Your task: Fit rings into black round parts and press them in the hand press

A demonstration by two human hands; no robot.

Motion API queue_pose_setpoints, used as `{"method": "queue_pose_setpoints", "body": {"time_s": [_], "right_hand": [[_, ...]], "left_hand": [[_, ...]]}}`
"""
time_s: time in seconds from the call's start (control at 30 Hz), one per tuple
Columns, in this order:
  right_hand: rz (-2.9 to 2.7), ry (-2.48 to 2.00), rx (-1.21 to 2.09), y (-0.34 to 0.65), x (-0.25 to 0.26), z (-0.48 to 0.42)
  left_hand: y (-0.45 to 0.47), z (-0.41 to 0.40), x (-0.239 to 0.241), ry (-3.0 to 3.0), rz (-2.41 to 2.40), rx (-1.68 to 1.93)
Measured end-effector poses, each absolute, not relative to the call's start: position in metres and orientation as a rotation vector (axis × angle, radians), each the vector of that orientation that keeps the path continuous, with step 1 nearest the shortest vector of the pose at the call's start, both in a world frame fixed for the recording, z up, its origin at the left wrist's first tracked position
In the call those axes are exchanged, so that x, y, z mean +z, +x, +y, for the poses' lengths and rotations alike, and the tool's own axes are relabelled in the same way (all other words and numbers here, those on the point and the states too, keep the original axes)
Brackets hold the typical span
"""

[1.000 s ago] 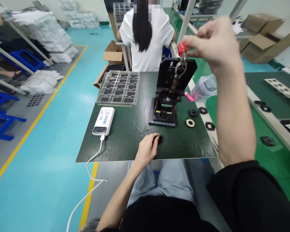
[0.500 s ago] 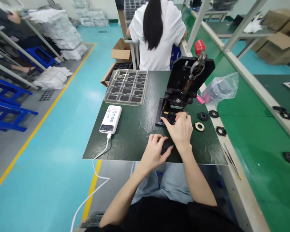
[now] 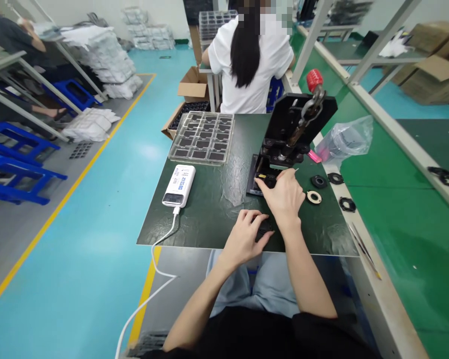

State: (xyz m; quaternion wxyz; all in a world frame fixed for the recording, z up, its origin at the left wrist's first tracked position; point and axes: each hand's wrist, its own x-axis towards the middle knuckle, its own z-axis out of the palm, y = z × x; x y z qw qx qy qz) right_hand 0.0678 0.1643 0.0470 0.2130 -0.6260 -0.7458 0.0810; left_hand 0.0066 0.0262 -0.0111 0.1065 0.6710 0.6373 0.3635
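Observation:
My left hand (image 3: 246, 234) rests at the table's front edge, thumb and fingers curved around a small flat black part (image 3: 265, 225) on the tabletop. Ahead of it, my right hand (image 3: 285, 197) reaches into the base of a black hand press (image 3: 299, 124) with a red-tipped lever. There its thumb and fingers grip a black part with a round opening (image 3: 270, 181), which sits in the press base and is partly covered by the hand. A thin pale tip (image 3: 296, 170) sticks out beyond the right fingers; what it belongs to is hidden.
Right of the press lie a black ring part (image 3: 318, 181) and a pale ring (image 3: 314, 197). Tweezers (image 3: 364, 249) rest on the side rail. A white power bank (image 3: 179, 186) with a cable and a clear compartment tray (image 3: 202, 137) occupy the left. A person (image 3: 252, 65) sits ahead.
The whole view has shifted slightly right and down. Both hands keep nearly the same places, with the right fingers a little differently set over the part in the press.

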Motion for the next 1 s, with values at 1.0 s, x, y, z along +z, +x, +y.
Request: {"method": "queue_pose_setpoints", "body": {"time_s": [1.0], "right_hand": [[-1.505,-2.132,-0.074,0.405,0.062,0.323]], "left_hand": [[-0.011,0.053,-0.013,2.359,1.709,1.053]]}}
